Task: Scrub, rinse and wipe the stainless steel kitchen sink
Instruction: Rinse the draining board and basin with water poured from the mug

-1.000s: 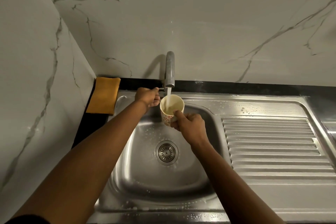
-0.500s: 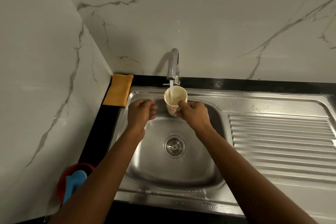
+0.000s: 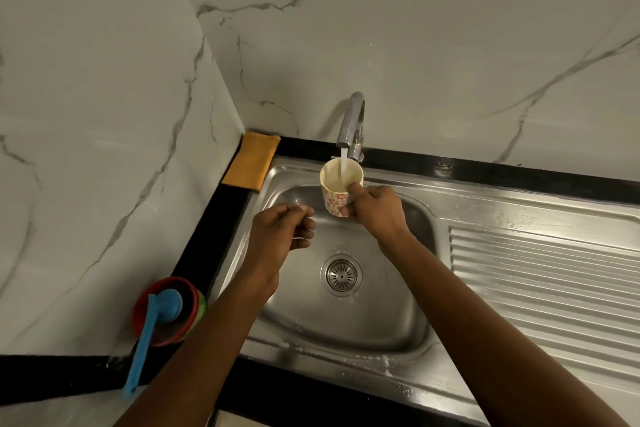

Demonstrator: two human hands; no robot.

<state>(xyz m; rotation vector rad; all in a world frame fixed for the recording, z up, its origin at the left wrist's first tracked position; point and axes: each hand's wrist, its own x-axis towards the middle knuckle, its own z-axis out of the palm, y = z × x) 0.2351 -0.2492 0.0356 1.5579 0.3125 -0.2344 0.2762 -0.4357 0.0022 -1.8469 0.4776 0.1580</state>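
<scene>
**Sink** (image 3: 346, 326): stainless steel, fixed in a black counter, with its basin in the middle of the scene. Judged rigid and immovable; the wet, sudsy metal is likely slick under a cloth. It is worked by pressing on its surface, not by grasping it. Foam flecks line the near rim. The basin holds no standing water.

**Drainboard** (image 3: 540, 288): ribbed, right of the basin, with droplets along its far edge.

**Tap** (image 3: 351, 121): at the far rim and running, its stream falling into the cup.

**Red bowl** (image 3: 157, 295): on the counter at near left. It holds a blue brush (image 3: 149, 340), whose handle hangs over the near side.

**Orange cloth** (image 3: 252, 163): folded, in the far left corner. Judged soft.

**Left hand** (image 3: 280, 236): above the left of the basin, fingers curled in, nothing visibly held.

**Right hand** (image 3: 374, 215): wrapped round the cup's side, thumb on the rim.

**Cup** (image 3: 332, 198): floral, upright under the tap and taking water; the level cannot be told. Judged light, getting heavier as it fills.

**Strainer** (image 3: 341, 274): seated in the basin floor.
</scene>
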